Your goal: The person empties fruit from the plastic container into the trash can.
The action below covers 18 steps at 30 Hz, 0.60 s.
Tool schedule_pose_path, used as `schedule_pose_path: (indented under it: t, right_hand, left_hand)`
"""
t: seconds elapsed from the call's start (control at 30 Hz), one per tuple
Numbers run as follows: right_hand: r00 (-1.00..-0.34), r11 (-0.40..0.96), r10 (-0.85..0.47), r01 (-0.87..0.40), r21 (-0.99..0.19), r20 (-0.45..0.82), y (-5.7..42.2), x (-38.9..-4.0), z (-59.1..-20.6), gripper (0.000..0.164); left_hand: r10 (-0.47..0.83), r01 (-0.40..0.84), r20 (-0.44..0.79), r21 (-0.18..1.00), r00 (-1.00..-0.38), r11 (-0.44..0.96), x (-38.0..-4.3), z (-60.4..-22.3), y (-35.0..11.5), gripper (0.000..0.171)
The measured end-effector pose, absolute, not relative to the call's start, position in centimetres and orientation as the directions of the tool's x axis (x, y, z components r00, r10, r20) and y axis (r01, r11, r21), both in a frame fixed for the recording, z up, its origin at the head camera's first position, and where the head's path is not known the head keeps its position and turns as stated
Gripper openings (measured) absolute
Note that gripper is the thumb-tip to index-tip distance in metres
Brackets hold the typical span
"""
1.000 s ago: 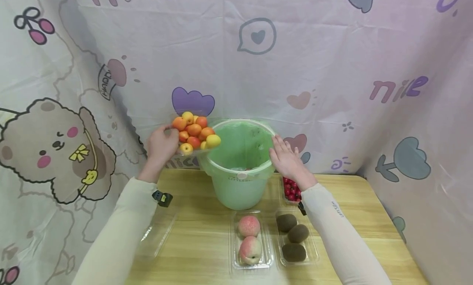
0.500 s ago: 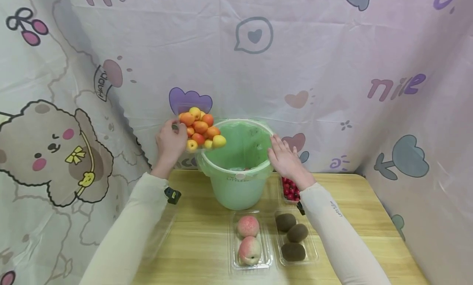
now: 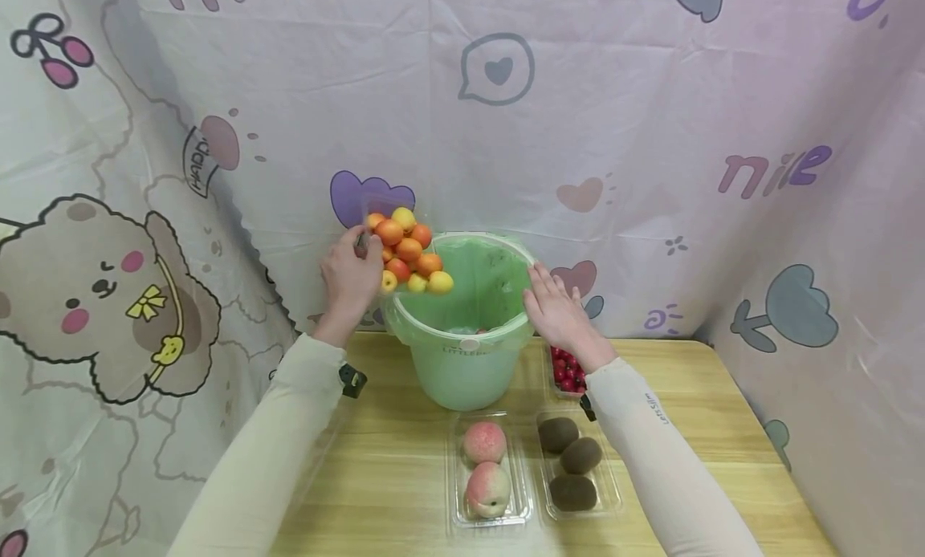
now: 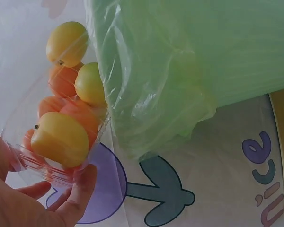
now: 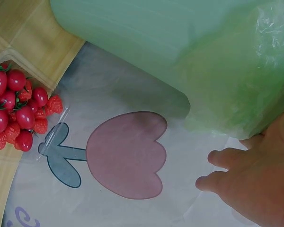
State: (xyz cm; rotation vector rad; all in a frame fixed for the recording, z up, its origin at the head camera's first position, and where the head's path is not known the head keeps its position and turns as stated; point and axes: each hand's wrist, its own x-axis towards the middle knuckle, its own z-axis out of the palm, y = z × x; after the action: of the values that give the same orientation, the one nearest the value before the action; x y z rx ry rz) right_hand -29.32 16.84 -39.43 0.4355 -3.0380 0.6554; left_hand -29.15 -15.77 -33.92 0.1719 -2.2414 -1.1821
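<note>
My left hand [image 3: 352, 276] grips the side of a clear plastic container [image 4: 52, 176] full of small orange and yellow fruits [image 3: 409, 250]. It is up at the left rim of a pale green bucket [image 3: 462, 380], tilted toward the opening. A thin green plastic bag [image 4: 151, 90] lines the bucket and hangs over its outside. Across the opening, my right hand [image 3: 564, 312] rests on the right rim with its fingers straight. In the right wrist view, this hand [image 5: 260, 175] lies against the bag. Most of the bucket's bottom is hidden; a little red shows low inside.
On the wooden table [image 3: 390, 469] are clear trays with two peaches [image 3: 487, 469] and three kiwis [image 3: 578, 461]. Behind my right forearm stands a tray of small red fruits [image 5: 19, 106]. A printed cloth [image 3: 636, 75] hangs close behind the bucket.
My left hand has carried the container of fruits rightward, bringing it over the bucket's left rim and tilting it more. The right hand has stayed on the rim.
</note>
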Motion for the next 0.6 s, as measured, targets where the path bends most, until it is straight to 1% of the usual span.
schedule_pose_path:
  t: [0.17,0.4,0.5,0.6]
  right_hand:
    - [-0.961,0.874,-0.268,-0.271,-0.404,0.066,16.8,-29.3,-39.5,0.068]
    - [-0.962,0.881,-0.267,-0.269,-0.39,0.06,16.8,-29.3,-39.4,0.069]
    - [-0.962,0.88,-0.268,-0.269,-0.391,0.057,16.8,-29.3,-39.3,0.068]
    - [-0.962,0.878,-0.268,-0.267,-0.398,0.053,16.8,-29.2,-39.3,0.068]
  left_hand:
    - [-0.353,0.178,0.453,0.784,-0.819,0.595,-29.0,-33.8,-15.3,0.046]
    - [-0.349,0.245,0.514,0.772,-0.784,0.587,-29.1,-33.7,-14.8,0.044]
    - [-0.345,0.253,0.524,0.765,-0.778,0.592,-29.1,-33.7,-14.6,0.044]
    - [-0.345,0.238,0.511,0.769,-0.787,0.593,-29.0,-33.7,-14.4,0.045]
